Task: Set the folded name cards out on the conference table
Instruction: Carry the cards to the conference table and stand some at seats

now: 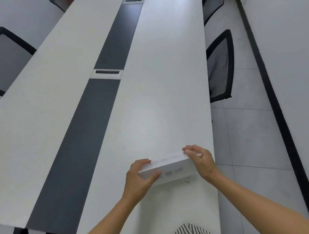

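Now, from the head view, you have one folded name card (170, 167) at about 6 o'clock in the frame, low over the conference table (166, 80) and close to its right edge. Your left hand (141, 176) grasps the card's left end, thumb on the near face and fingers curled over the ridge. Your right hand (199, 159) grasps the right end the same way. Holding both ends likely lets you square the card to the table edge and keep the fold from splaying as it goes down. Whether its lower edges touch the surface, you cannot tell.

The spot probably marks a seat: a black mesh chair (219, 67) stands at 1 o'clock from the card, off the table's side.

The card is white, tent-folded, long and low, with faint grey print on the near face, too blurred to read. It looks light and easily tipped.
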A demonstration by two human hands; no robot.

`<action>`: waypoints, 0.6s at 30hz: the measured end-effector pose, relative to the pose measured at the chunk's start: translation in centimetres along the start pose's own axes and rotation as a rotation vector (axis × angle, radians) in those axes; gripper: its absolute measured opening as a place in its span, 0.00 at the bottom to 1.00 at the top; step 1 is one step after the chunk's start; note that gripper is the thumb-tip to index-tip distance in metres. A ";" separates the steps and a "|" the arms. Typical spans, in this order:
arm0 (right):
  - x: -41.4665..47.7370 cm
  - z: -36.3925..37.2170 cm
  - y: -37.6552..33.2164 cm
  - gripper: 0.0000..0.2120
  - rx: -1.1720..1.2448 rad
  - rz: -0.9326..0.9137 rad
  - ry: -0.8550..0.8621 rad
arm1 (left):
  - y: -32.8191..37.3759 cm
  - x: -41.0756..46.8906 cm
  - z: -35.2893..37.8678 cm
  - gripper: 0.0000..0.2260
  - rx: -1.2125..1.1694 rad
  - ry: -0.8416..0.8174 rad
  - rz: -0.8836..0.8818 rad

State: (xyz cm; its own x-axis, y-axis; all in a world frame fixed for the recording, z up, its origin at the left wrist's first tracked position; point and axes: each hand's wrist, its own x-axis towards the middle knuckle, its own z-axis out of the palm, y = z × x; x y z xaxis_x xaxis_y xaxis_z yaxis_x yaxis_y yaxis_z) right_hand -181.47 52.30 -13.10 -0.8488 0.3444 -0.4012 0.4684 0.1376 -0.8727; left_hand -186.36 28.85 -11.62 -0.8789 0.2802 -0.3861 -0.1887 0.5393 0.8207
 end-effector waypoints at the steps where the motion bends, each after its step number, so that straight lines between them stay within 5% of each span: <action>1: 0.0 -0.4 -0.1 0.19 -0.062 0.016 -0.036 | -0.5 0.4 -0.6 0.23 0.065 -0.056 0.043; 9: -0.1 -2.3 -4.4 0.31 -1.007 -0.152 -0.301 | -2.4 3.2 -3.0 0.27 0.282 -0.270 0.229; 18: -2.2 -0.2 -12.4 0.25 -0.991 -0.195 -0.168 | 1.7 3.6 -9.9 0.23 0.079 -0.197 0.338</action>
State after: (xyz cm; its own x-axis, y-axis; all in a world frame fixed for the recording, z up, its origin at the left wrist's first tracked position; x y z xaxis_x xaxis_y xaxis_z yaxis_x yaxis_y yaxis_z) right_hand -185.36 50.07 -1.35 -0.9198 0.1099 -0.3767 0.2461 0.9093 -0.3355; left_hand -194.15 22.92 -7.49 -0.7835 0.5949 -0.1792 0.1379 0.4477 0.8835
